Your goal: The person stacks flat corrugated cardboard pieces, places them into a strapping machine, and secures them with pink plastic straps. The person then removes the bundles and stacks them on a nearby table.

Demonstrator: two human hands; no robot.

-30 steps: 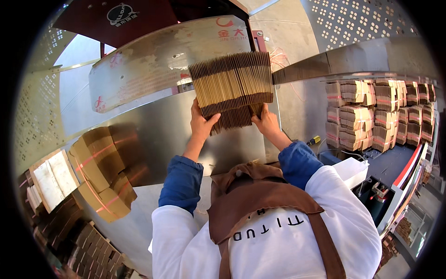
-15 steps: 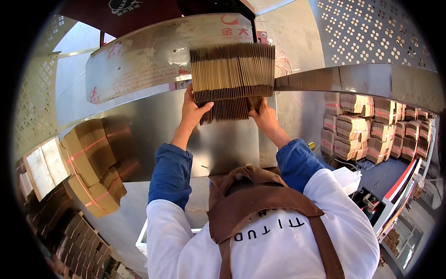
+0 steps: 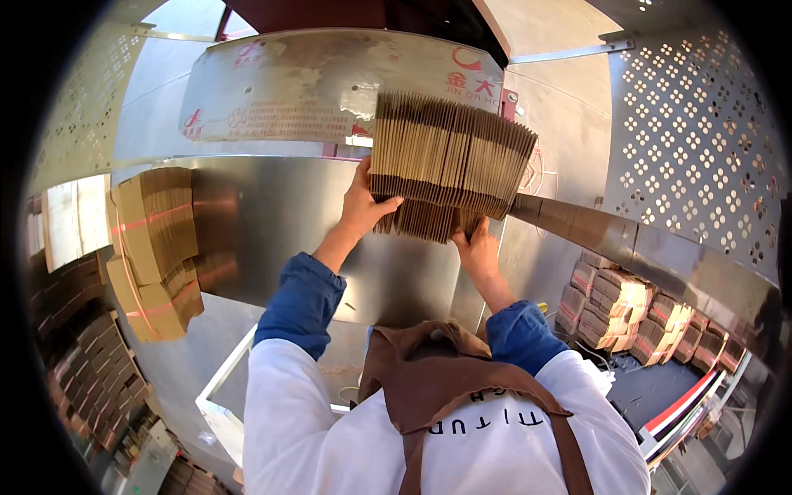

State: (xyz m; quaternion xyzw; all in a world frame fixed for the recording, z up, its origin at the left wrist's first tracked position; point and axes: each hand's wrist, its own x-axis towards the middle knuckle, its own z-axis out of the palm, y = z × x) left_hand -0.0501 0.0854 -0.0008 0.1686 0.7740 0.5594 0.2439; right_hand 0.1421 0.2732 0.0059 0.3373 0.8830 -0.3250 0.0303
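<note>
A thick stack of folded brown cardboard blanks [image 3: 450, 157], standing on edge side by side, is between my two hands over the metal table [image 3: 289, 223]. My left hand [image 3: 367, 205] grips its left near corner, thumb on the near side and fingers around the left end. On the right near part, my right hand [image 3: 478, 249] presses thumb and fingertips onto the lower edges of the blanks. The undersides of both grips are hidden behind the cardboard.
Strapped cardboard bundles [image 3: 157, 239] stand at the table's left end. More strapped bundles [image 3: 615, 305] are piled at the right, past a metal rail [image 3: 627, 235]. A scuffed metal guard plate [image 3: 289, 87] spans the far side, and a perforated panel [image 3: 676, 140] stands at the far right.
The view has turned, so the surroundings appear tilted and shifted. Both hands keep their hold on the cardboard stack, which now sits slightly farther right in the picture and slants down to the right.
</note>
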